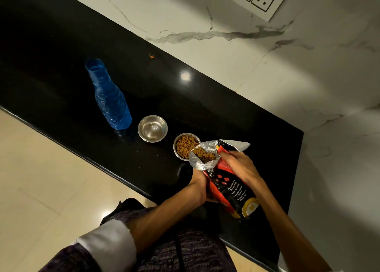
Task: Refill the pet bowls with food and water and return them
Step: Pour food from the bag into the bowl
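Fingers [226, 154] of your right hand [239, 166] grasp food bag [232, 187] near mouth; left hand [198, 186] cups underside. Foil soft, slippery, contents shift: keep hold high.

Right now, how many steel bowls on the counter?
2. An empty steel bowl beside the blue bottle; a kibble-filled bowl right of it, partly behind the food bag mouth. None seems hidden.
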Motion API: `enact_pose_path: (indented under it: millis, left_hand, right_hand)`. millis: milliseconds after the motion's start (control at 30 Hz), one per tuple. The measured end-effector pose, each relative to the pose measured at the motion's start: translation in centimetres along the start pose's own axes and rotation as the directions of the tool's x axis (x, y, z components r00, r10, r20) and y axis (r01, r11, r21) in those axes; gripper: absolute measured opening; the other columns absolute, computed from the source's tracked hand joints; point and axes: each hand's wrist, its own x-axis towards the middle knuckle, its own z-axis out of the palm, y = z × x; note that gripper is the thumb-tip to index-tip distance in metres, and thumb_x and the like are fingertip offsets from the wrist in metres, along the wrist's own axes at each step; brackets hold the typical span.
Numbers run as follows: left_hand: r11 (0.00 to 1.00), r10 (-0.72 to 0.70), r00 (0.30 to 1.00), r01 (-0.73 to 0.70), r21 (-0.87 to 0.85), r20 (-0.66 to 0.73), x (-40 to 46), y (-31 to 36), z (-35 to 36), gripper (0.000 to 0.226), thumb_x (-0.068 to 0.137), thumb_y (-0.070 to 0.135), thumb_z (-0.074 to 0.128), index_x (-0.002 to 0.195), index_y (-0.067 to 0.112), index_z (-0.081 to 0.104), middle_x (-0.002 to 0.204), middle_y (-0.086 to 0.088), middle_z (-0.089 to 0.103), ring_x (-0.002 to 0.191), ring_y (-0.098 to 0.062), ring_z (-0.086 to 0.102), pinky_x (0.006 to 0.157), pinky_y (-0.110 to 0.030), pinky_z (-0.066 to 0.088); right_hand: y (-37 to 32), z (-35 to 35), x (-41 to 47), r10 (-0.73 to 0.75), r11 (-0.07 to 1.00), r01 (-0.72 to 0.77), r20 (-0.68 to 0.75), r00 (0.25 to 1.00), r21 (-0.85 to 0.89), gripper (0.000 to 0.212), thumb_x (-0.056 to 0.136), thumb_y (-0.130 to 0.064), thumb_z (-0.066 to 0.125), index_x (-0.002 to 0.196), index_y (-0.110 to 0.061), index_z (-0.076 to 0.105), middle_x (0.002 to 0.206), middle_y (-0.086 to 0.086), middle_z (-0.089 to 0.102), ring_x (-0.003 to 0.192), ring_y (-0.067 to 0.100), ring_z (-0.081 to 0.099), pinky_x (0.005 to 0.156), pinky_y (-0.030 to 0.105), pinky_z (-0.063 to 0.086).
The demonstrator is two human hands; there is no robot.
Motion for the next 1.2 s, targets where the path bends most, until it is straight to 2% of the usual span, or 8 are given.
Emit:
enact_pose_path:
  millis: [133, 233, 400, 500, 667, 767, 933, 1200]
  left_hand:
    - [1.000, 0.027, 1.000, -0.027, -0.008, -0.006, 0.4, -0.1, 0.0, 0.103, 0.090, 0.087, 0.003, 0.106, 0.011, 0.071, 0.091, -0.018, 0.072, 0.087, -0.038, 0.068, 0.083, -0.060, 0.053]
    - [1.000, 0.025, 1.000, -0.025, -0.004, 0.000, 0.2, 0.2, -0.1, 0.109, 0.087, 0.090, 0.001, 0.116, 0.012, 0.071, 0.094, -0.018, 0.072, 0.089, -0.037, 0.068, 0.080, -0.058, 0.053]
    - [1.000, 0.026, 1.000, -0.026, -0.012, -0.011, 0.2, 0.6, -0.1, 0.106, 0.082, 0.094, 0.003, 0.100, 0.013, 0.070, 0.091, -0.020, 0.072, 0.092, -0.040, 0.068, 0.083, -0.060, 0.052]
    - [0.999, 0.041, 0.999, -0.041, 0.002, -0.003, 0.6, 0.7, -0.3, 0.108, 0.084, 0.094, 0.004, 0.105, 0.013, 0.072, 0.096, -0.019, 0.073, 0.089, -0.039, 0.068, 0.089, -0.062, 0.053]
    - [1.000, 0.024, 1.000, -0.024, -0.010, 0.001, 1.2, 0.8, -0.8, 0.107, 0.084, 0.094, 0.004, 0.102, 0.013, 0.071, 0.098, -0.020, 0.072, 0.107, -0.045, 0.066, 0.101, -0.069, 0.049]
    - [1.000, 0.022, 1.000, -0.022, -0.018, 0.004, 1.5, 0.9, -1.0, 0.105, 0.085, 0.093, 0.004, 0.097, 0.013, 0.071, 0.091, -0.019, 0.072, 0.098, -0.043, 0.067, 0.096, -0.066, 0.050]
    - [1.000, 0.027, 1.000, -0.027, 0.016, 0.016, 1.1, 0.7, -0.8, 0.094, 0.094, 0.084, 0.004, 0.094, 0.016, 0.069, 0.088, -0.016, 0.070, 0.112, -0.043, 0.064, 0.099, -0.065, 0.050]
    - [1.000, 0.025, 1.000, -0.025, 0.010, 0.005, 0.8, 0.5, -0.3, 0.102, 0.087, 0.089, 0.002, 0.100, 0.014, 0.068, 0.092, -0.018, 0.070, 0.106, -0.041, 0.067, 0.095, -0.062, 0.052]
  right_hand:
    - [-0.2, -0.2, -0.2, 0.015, 0.999, -0.014, -0.013, 1.000, 0.035, 0.031, 0.092, -0.068, 0.058, 0.090, -0.039, 0.068, 0.087, -0.008, 0.070, 0.091, 0.021, 0.073, 0.097, 0.042, 0.056]
    - [-0.2, 0.1, 0.1, -0.001, 1.000, 0.001, -0.012, 1.000, -0.008, 0.029, 0.091, -0.072, 0.055, 0.084, -0.044, 0.060, 0.085, -0.010, 0.067, 0.093, 0.022, 0.072, 0.098, 0.043, 0.056]
    - [-0.2, 0.2, 0.7, -0.016, 1.000, 0.016, -0.047, 0.999, -0.002, 0.035, 0.091, -0.071, 0.056, 0.073, -0.042, 0.062, 0.085, -0.009, 0.069, 0.094, 0.023, 0.072, 0.099, 0.044, 0.055]
    - [-0.1, 0.6, 0.9, -0.039, 0.998, 0.038, -0.029, 0.999, -0.058, 0.041, 0.091, -0.075, 0.050, 0.081, -0.040, 0.069, 0.088, -0.006, 0.072, 0.096, 0.023, 0.071, 0.099, 0.044, 0.054]
    - [-0.5, 1.1, 1.4, -0.053, 0.990, 0.050, -0.017, 0.998, -0.129, 0.065, 0.088, -0.082, 0.043, 0.121, -0.036, 0.073, 0.115, 0.001, 0.074, 0.111, 0.027, 0.068, 0.103, 0.044, 0.050]
    - [-0.8, 1.3, 1.3, -0.066, 0.985, 0.062, -0.020, 0.998, -0.160, 0.058, 0.093, -0.077, 0.045, 0.118, -0.033, 0.074, 0.113, 0.001, 0.074, 0.111, 0.027, 0.066, 0.099, 0.040, 0.049]
    - [-0.5, 1.0, 0.9, -0.039, 0.997, 0.038, -0.016, 0.999, -0.072, 0.064, 0.079, -0.085, 0.042, 0.110, -0.039, 0.075, 0.101, -0.005, 0.076, 0.102, 0.022, 0.070, 0.101, 0.045, 0.052]
    - [0.1, 0.8, 0.7, -0.052, 0.998, 0.051, -0.030, 0.998, -0.028, 0.047, 0.082, -0.083, 0.046, 0.086, -0.044, 0.071, 0.092, -0.005, 0.076, 0.093, 0.021, 0.073, 0.098, 0.045, 0.055]
